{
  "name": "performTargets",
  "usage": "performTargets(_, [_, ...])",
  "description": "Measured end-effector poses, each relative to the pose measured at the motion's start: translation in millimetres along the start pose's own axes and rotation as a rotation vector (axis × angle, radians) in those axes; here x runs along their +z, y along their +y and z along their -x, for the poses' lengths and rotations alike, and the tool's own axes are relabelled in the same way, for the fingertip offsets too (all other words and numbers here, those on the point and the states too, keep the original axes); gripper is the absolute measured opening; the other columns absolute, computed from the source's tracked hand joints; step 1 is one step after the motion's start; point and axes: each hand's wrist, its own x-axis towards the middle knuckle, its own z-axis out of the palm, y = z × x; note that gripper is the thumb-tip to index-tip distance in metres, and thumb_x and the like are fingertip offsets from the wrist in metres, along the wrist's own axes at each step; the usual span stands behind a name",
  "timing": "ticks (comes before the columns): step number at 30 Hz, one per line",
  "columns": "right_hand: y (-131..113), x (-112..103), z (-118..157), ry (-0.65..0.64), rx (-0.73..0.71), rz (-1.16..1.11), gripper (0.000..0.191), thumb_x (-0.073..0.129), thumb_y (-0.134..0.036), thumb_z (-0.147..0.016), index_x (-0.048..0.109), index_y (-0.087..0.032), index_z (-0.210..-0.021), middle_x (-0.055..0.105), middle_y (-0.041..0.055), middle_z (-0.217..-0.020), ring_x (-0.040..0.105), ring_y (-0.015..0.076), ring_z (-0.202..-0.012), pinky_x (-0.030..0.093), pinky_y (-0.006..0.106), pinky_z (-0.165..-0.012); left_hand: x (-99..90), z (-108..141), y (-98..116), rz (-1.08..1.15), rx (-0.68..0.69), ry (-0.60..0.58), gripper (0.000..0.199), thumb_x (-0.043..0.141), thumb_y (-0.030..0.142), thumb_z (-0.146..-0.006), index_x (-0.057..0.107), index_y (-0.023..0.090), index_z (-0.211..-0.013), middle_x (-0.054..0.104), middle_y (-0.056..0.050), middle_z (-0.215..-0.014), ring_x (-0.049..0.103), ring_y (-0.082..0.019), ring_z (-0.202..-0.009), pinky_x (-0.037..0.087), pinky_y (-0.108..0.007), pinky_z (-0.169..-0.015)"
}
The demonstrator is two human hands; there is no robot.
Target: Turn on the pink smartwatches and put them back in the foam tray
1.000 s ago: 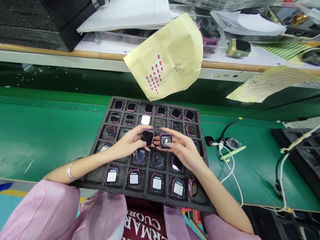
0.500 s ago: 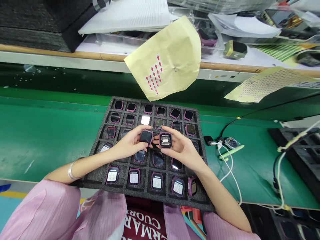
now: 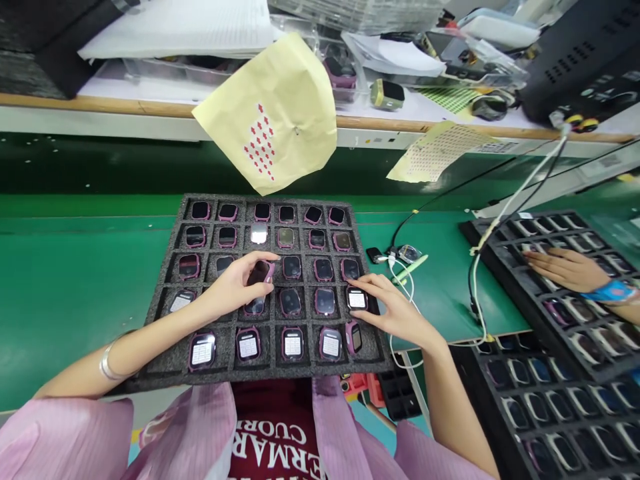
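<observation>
A dark foam tray (image 3: 225,380) divided into compartments lies before me, holding many purple-cased smartwatches. My left hand (image 3: 245,283) pinches a smartwatch (image 3: 261,272) with a dark screen, tilted above the middle of the tray. At the tray's right side, my right hand (image 3: 387,303) has its thumb and fingers around a lit smartwatch (image 3: 357,299) showing white lines of text, at a compartment in the fourth row. Along the front row, several watches such as this smartwatch (image 3: 293,343) show white screens. One front-row watch (image 3: 354,337) stands tilted on its side.
A co-worker's hand (image 3: 570,270) rests over another watch tray (image 3: 525,280) at the right. White cables (image 3: 407,287) and a green pen-like stick (image 3: 411,268) lie between the trays. A yellow sheet with red arrows (image 3: 300,87) hangs from the shelf edge (image 3: 150,110).
My right hand has carried its lit watch rightward from the tray's middle to a right-hand compartment. My left hand keeps its watch, now tilted. The view has turned right, revealing a co-worker's hand.
</observation>
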Motion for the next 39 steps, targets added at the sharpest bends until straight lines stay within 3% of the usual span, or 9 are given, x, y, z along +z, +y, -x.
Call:
performTargets(4, [-12,2,-1,0.067,-0.084,0.122,0.032,0.063,-0.036,-0.091,0.066,-0.024,-0.12,0.058,0.012,-0.124,0.052,0.0324,-0.116,0.042,0.051,-0.099,2.4,2,2,0.04,-0.02,-0.006,0.048,0.065,0.015,-0.07,0.054,0.016,-0.117,0.052,0.004,-0.074,0.041,-0.008,-0.053,0.036,-0.022,-0.048])
performTargets(8, [-40,21,-21,0.03,-0.115,0.221,0.02,0.055,-0.029,-0.096,0.07,-0.017,-0.105,0.066,0.0122,-0.098,0.058,0.0298,-0.096,0.048,0.046,-0.086,3.5,2,-1,-0.01,-0.001,-0.007,0.047,0.063,0.015,-0.071,0.054,0.015,-0.117,0.051,0.003,-0.076,0.044,-0.009,-0.057,0.04,-0.023,-0.053])
performTargets(12, [-55,50,-36,0.059,0.021,0.302,0.013,0.067,-0.023,-0.088,0.068,-0.013,-0.096,0.064,0.0131,-0.088,0.06,0.0315,-0.087,0.05,0.045,-0.079,3.0,6,-8,-0.18,0.142,0.014,0.046,0.061,0.015,-0.074,0.053,0.017,-0.119,0.056,0.0,-0.087,0.054,-0.015,-0.079,0.044,-0.028,-0.074])
performTargets(18, [-52,47,-46,0.094,0.031,-0.187,0.015,0.07,-0.031,-0.086,0.072,-0.019,-0.094,0.059,0.0042,-0.078,0.059,0.0204,-0.068,0.05,0.033,-0.063,2.3,15,-6,-0.318,0.237,-0.004,0.047,0.061,0.021,-0.081,0.045,0.022,-0.125,0.059,-0.002,-0.097,0.057,-0.018,-0.084,0.044,-0.029,-0.077])
performTargets(23, [-76,21,-74,0.017,-0.053,-0.876,0.016,0.067,-0.037,-0.089,0.064,-0.021,-0.091,0.065,0.0091,-0.113,0.065,0.0251,-0.102,0.053,0.04,-0.087,-0.7,9,-6,-0.277,0.262,0.017,0.042,0.061,0.021,-0.081,0.048,0.021,-0.121,0.059,-0.004,-0.101,0.057,-0.02,-0.095,0.044,-0.031,-0.082])
performTargets(26, [-88,19,-93,-0.044,0.069,-1.191,0.021,0.062,-0.039,-0.092,0.054,-0.021,-0.099,0.072,0.0094,-0.101,0.073,0.0234,-0.082,0.059,0.039,-0.073,-1.0,3,-11,-0.146,0.249,0.036,0.038,0.065,0.02,-0.078,0.051,0.02,-0.114,0.057,-0.002,-0.094,0.057,-0.017,-0.086,0.044,-0.029,-0.079])
performTargets(31, [-88,24,-108,-0.145,0.12,-1.322,0.038,0.067,-0.034,-0.089,0.055,-0.019,-0.122,0.072,0.0117,-0.106,0.07,0.0257,-0.099,0.054,0.045,-0.092,1.8,-5,-15,0.163,0.015,-0.02,0.037,0.068,0.026,-0.078,0.05,0.019,-0.109,0.049,0.006,-0.072,0.044,-0.007,-0.05,0.033,-0.02,-0.045])
performTargets(34, [-84,23,-106,-0.184,0.117,-1.384,0.049,0.067,-0.03,-0.089,0.05,-0.021,-0.134,0.069,0.0123,-0.116,0.063,0.0269,-0.114,0.045,0.05,-0.102,2.2,-8,-15,0.257,-0.007,-0.02,0.035,0.068,0.026,-0.078,0.054,0.017,-0.109,0.046,0.006,-0.069,0.041,-0.005,-0.048,0.03,-0.019,-0.043])
performTargets(39, [-78,22,-102,-0.2,0.122,-1.359,0.049,0.068,-0.029,-0.088,0.053,-0.024,-0.134,0.069,0.0109,-0.116,0.064,0.0278,-0.113,0.048,0.052,-0.099,0.6,-11,-17,0.352,-0.029,0.012,0.037,0.069,0.024,-0.076,0.06,0.016,-0.111,0.046,0.005,-0.072,0.041,-0.005,-0.051,0.031,-0.019,-0.046])
